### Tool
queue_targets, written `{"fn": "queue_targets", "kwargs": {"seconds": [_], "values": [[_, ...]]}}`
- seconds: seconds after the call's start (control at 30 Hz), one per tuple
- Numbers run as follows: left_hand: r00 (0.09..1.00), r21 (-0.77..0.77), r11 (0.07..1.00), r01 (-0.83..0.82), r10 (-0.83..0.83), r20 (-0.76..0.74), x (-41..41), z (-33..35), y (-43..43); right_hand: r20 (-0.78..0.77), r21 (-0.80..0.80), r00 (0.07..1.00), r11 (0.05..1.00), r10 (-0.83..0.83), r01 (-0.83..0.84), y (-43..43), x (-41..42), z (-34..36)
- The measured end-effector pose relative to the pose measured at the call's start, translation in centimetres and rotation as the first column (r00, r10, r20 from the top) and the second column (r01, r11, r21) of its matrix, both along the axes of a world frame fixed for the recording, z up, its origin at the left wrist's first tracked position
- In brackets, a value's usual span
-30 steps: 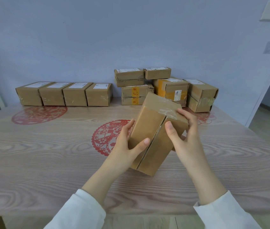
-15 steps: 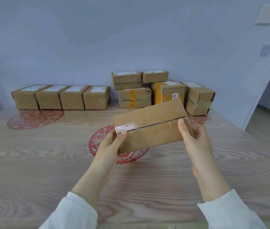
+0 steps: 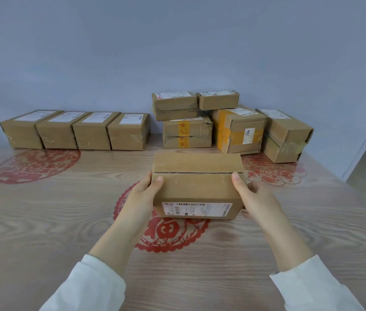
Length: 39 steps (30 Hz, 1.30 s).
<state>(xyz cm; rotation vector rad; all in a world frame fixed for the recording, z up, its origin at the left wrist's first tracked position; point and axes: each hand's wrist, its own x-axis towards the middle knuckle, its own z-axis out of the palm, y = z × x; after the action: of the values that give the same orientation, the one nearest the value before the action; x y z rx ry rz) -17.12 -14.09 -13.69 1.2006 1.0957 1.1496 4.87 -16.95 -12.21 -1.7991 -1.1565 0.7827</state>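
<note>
Seen from the head camera, both arms in white sleeves reach forward. The left hand (image 3: 142, 198) and right hand (image 3: 253, 198) grip the cardboard box (image 3: 196, 189) by its short ends, thumbs on top and fingers curled round. It is level, label facing the person, low over the tabletop (image 3: 43, 221).

Box (image 3: 196, 187) between hands — stacks (image 3: 209, 122) behind

brown box (image 3: 196, 187), red paper-cut pattern (image 3: 168, 234), wood-grain table (image 3: 43, 221)
</note>
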Motion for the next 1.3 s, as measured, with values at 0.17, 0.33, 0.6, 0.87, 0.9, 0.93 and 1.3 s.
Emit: {"fn": "queue_targets", "kwargs": {"seconds": [0.17,0.33,0.6,0.87,0.9,0.93,1.3], "values": [[0.999,-0.002,1.000,-0.024,0.024,-0.045,0.4,-0.3,3.4,0.010,-0.031,1.000,0.999,0.021,-0.020,3.0,0.0,-0.7],[0.995,-0.051,0.998,-0.044,0.039,-0.094,0.7,-1.1,5.6,-0.165,-0.050,0.986,0.999,0.011,-0.019,5.3,0.2,-0.9],[0.993,-0.226,0.968,-0.112,0.101,-0.059,1.5,2.1,3.7,-0.255,-0.158,0.964,0.987,-0.080,0.040,4.5,-0.5,0.6],[0.991,-0.410,0.904,-0.125,0.091,-0.100,1.4,5.9,-1.7,-0.282,-0.307,0.953,0.951,-0.114,0.023,-0.1,-1.3,4.0],[0.991,-0.425,0.897,-0.125,0.094,-0.094,1.3,6.2,-2.6,-0.285,-0.314,0.953,0.949,-0.104,0.010,-0.9,-1.5,4.4],[0.990,-0.442,0.887,-0.133,0.100,-0.096,1.3,6.4,-3.5,-0.289,-0.325,0.952,0.946,-0.105,0.006,-1.7,-1.6,4.6],[0.989,-0.444,0.892,-0.088,0.027,-0.142,0.5,5.6,-6.4,0.222,-0.280,0.975,0.959,0.022,0.042,-5.0,-2.3,4.0]]}}
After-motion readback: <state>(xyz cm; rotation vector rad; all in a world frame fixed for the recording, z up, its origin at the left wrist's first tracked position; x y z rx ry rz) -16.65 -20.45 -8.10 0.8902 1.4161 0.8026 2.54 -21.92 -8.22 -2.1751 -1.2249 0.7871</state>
